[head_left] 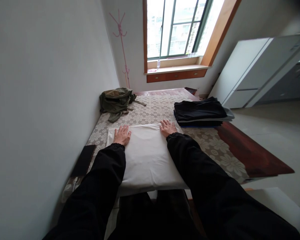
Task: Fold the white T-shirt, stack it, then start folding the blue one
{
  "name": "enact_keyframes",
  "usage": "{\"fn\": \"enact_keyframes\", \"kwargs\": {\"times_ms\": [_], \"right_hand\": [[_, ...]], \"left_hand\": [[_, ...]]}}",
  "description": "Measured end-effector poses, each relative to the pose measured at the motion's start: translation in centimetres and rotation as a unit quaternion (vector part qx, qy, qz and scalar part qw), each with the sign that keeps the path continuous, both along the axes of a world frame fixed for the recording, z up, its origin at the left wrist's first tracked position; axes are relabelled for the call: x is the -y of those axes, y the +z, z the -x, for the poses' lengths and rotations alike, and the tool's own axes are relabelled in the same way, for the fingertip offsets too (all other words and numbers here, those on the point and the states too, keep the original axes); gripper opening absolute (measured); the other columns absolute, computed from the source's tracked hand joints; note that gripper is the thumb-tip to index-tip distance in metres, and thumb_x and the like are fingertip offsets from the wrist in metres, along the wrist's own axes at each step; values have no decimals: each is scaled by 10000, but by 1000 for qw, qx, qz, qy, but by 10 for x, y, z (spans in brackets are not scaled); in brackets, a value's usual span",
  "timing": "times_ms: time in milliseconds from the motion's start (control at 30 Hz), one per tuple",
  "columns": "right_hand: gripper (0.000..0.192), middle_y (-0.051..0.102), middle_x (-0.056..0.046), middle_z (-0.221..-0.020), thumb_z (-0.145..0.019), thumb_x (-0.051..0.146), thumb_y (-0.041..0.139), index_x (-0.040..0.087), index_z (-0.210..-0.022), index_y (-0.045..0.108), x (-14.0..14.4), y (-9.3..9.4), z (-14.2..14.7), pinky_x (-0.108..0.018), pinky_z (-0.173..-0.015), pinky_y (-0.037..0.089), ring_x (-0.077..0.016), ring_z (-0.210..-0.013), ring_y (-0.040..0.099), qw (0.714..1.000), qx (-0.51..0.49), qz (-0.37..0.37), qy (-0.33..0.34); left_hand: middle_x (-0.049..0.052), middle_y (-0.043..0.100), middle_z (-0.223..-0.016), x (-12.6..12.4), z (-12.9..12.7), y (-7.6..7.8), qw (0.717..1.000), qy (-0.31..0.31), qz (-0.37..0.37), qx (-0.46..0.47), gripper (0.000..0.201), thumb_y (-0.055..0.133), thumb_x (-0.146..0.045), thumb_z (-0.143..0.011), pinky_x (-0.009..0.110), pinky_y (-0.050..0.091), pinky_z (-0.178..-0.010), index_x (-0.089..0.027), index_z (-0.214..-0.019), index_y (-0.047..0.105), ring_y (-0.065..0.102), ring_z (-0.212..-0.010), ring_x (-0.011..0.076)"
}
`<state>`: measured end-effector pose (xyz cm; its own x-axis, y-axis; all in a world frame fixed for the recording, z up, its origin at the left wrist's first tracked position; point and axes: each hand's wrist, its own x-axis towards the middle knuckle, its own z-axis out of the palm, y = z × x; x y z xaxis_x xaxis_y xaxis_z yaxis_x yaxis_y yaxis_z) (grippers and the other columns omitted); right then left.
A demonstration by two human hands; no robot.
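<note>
On white folded cloth point(147, 156): left hand point(122, 135), right hand point(167, 127) flat.

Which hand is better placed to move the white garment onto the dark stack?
Right, probably. The right hand rests flat on the white garment's far right corner, beside the dark folded stack. The left hand lies flat on the wall-side corner.

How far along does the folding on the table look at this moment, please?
Done: a stack of folded dark clothes sits at the table's right side. In hand: the left hand and right hand press flat on a folded white cloth. Left: a crumpled olive-green garment lies unfolded by the wall.
</note>
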<state>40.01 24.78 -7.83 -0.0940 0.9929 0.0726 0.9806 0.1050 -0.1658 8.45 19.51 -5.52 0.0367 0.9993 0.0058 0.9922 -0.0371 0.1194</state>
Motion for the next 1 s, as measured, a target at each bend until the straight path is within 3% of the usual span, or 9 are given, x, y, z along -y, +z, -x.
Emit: {"fn": "enact_keyframes", "kwargs": {"times_ms": [267, 400, 567, 667, 767, 867, 1000], "right_hand": [[629, 271, -119, -1730, -1080, 469, 258, 197, -1641, 332, -11, -2, -19, -495, -1268, 174, -292, -1579, 236, 1000, 20, 16, -3], [669, 275, -118, -1729, -1061, 493, 242, 169, -1642, 320, -16, -3, -24, -498, -1272, 205, -303, -1577, 244, 1000, 22, 7, -3], [687, 277, -143, -1724, -1059, 493, 239, 138, -1641, 315, -10, 4, -21, -516, -1270, 221, -325, -1578, 247, 1000, 21, -23, -3], [674, 218, -85, -1750, -1057, 487, 281, 187, -1661, 280, 1, 6, -20, -490, -1297, 154, -290, -1609, 153, 996, 32, -57, 65], [629, 257, -7, -1742, -1061, 499, 271, 295, -1656, 301, 8, 2, -21, -502, -1296, 161, -263, -1604, 181, 990, 49, -33, 132], [623, 279, -8, -1734, -1061, 504, 242, 323, -1654, 299, 6, -4, -22, -585, -1269, 204, -292, -1591, 227, 993, 54, 3, 103], [649, 224, -17, -1751, -1053, 523, 214, 311, -1664, 269, -5, -7, -22, -665, -1253, 169, -326, -1601, 180, 997, 52, 24, 58]], "left_hand": [[34, 248, -1745, 2, 28, -1, 1000, 9, 2, -8, 685, 204, -519, -1043, 589, 101, -1304, -242, -1669, 249, 157, -1619, 301], [45, 221, -1749, 4, 48, -1, 1000, 23, 1, -12, 705, 202, -528, -1044, 562, 118, -1309, -209, -1671, 244, 166, -1618, 306], [45, 226, -1746, 3, 56, -2, 1000, 15, -1, -13, 705, 219, -534, -1043, 546, 150, -1305, -210, -1669, 257, 180, -1615, 305], [51, 245, -1740, 2, 57, -1, 1000, 7, 0, -9, 709, 237, -543, -1039, 551, 158, -1301, -211, -1664, 272, 186, -1614, 307], [49, 252, -1739, 0, 61, -1, 1000, -1, -1, -6, 705, 252, -543, -1037, 547, 160, -1300, -222, -1663, 275, 191, -1613, 299], [44, 256, -1740, -1, 64, -2, 1000, -5, -3, -3, 696, 248, -533, -1040, 539, 147, -1304, -228, -1666, 267, 189, -1614, 294], [52, 275, -1734, 0, 64, -4, 1000, -4, -8, -4, 679, 247, -502, -1046, 537, 141, -1305, -221, -1664, 275, 193, -1612, 298]]}}
